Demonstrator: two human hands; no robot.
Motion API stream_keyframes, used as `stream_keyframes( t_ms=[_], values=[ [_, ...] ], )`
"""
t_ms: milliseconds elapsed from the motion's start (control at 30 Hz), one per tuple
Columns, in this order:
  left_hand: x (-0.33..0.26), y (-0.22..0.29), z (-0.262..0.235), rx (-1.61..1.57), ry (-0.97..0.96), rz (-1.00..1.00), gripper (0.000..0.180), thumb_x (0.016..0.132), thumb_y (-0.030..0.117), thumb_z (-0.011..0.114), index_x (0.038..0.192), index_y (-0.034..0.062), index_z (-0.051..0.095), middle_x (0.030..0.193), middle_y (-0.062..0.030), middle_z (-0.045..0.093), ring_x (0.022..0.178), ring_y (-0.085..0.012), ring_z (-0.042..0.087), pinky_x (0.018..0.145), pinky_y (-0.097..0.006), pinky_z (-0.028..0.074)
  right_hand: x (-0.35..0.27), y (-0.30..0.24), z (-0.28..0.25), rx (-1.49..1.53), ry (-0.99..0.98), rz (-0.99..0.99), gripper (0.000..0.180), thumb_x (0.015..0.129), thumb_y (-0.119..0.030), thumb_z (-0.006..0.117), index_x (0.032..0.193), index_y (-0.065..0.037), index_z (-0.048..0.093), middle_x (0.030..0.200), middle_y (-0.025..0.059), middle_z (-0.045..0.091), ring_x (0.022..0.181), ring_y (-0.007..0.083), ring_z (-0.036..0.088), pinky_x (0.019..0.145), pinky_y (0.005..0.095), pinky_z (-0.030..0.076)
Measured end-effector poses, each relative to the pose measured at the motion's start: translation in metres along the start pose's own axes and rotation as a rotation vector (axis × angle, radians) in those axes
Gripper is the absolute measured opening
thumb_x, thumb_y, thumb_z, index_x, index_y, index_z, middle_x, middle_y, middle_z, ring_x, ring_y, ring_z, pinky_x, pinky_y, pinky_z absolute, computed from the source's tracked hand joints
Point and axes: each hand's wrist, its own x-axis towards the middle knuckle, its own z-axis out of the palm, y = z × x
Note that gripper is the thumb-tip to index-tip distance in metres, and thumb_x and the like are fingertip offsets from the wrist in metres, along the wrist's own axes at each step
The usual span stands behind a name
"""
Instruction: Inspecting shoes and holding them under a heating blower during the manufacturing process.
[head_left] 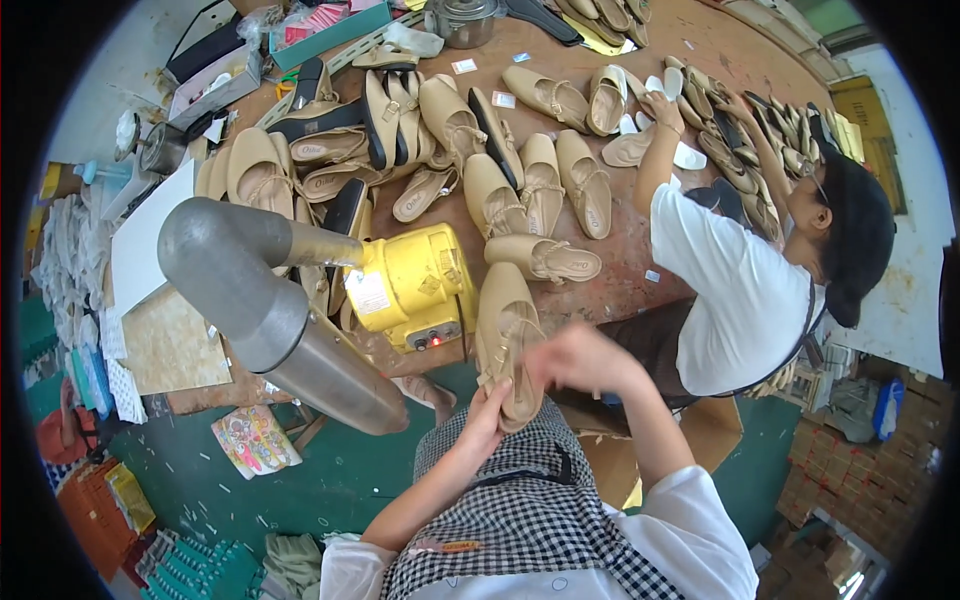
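Note:
A beige slip-on shoe [499, 308] with a strap across it points away from me, its heel end toward my body. My left hand [484, 421] is closed around the side of that heel end. At the right of the shoe's opening is my right hand [585, 360], smeared by motion; its fingers overlap the insole, and I cannot make out whether they hold anything. Just beyond the toe, another beige slip-on [541, 259] lies sideways on the reddish-brown table [625, 265].
Left of the shoe stand a yellow machine [413, 280] with a lit red light and a thick bent metal pipe [250, 290]. Several beige shoes [462, 118] crowd the table. A co-worker in a white shirt [735, 260] reaches over shoes at the right. A patterned cushioned stool [256, 440] stands at lower left.

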Motion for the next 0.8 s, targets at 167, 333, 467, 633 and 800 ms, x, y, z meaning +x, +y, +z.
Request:
stream_keyframes(
  t_ms=[167, 333, 467, 633, 800],
  values=[
    [-0.027, 0.004, -0.023, 0.285, 0.051, -0.087, 0.05, 0.09, 0.023, 0.049, 0.131, -0.0001, 0.031, 0.123, -0.0109, 0.048, 0.111, -0.0199, 0.05, 0.093, -0.033, 0.043, 0.067, 0.154, -0.035, -0.984, 0.881, 0.094, 0.022, 0.074, -0.008, 0.055, 0.094, -0.006, 0.063, 0.073, 0.0133, 0.06, 0.073, 0.0326, 0.06, 0.068, 0.0425, 0.049],
    [-0.04, -0.002, -0.036, 0.196, 0.015, -0.065, 0.051, 0.092, 0.025, 0.047, 0.133, 0.0024, 0.028, 0.126, -0.0107, 0.046, 0.113, -0.0202, 0.048, 0.093, -0.034, 0.043, 0.045, 0.071, -0.052, -0.659, 0.467, 0.076, 0.021, 0.08, -0.015, 0.053, 0.094, -0.001, 0.06, 0.081, 0.018, 0.063, 0.075, 0.0311, 0.062, 0.064, 0.0391, 0.048],
    [-0.037, 0.003, -0.018, 0.107, 0.006, -0.077, 0.049, 0.091, 0.026, 0.049, 0.13, 0.0018, 0.032, 0.124, -0.0086, 0.047, 0.11, -0.0167, 0.049, 0.092, -0.031, 0.042, -0.009, 0.002, -0.006, -0.053, 0.639, 0.127, 0.022, 0.081, -0.01, 0.055, 0.099, 0.004, 0.057, 0.078, 0.0122, 0.061, 0.072, 0.0153, 0.057, 0.064, 0.0289, 0.046],
    [-0.041, 0.004, -0.026, 0.139, -0.178, -0.001, 0.049, 0.092, 0.025, 0.047, 0.132, 0.0037, 0.029, 0.127, -0.0073, 0.044, 0.114, -0.0164, 0.045, 0.095, -0.03, 0.039, -0.053, -0.026, 0.096, -0.216, 0.901, 0.214, 0.024, 0.083, -0.005, 0.054, 0.105, 0.003, 0.054, 0.083, 0.0132, 0.062, 0.075, 0.0116, 0.056, 0.069, 0.0251, 0.044],
    [-0.075, 0.004, -0.049, 0.375, -0.306, 0.187, 0.057, 0.088, 0.017, 0.052, 0.135, 0.0041, 0.023, 0.13, -0.0084, 0.041, 0.117, -0.0168, 0.043, 0.098, -0.029, 0.035, -0.071, -0.045, 0.147, 0.152, 0.927, 0.27, 0.022, 0.083, -0.006, 0.054, 0.103, 0.003, 0.054, 0.084, 0.0099, 0.062, 0.073, 0.0097, 0.055, 0.07, 0.0244, 0.045]
  ],
)
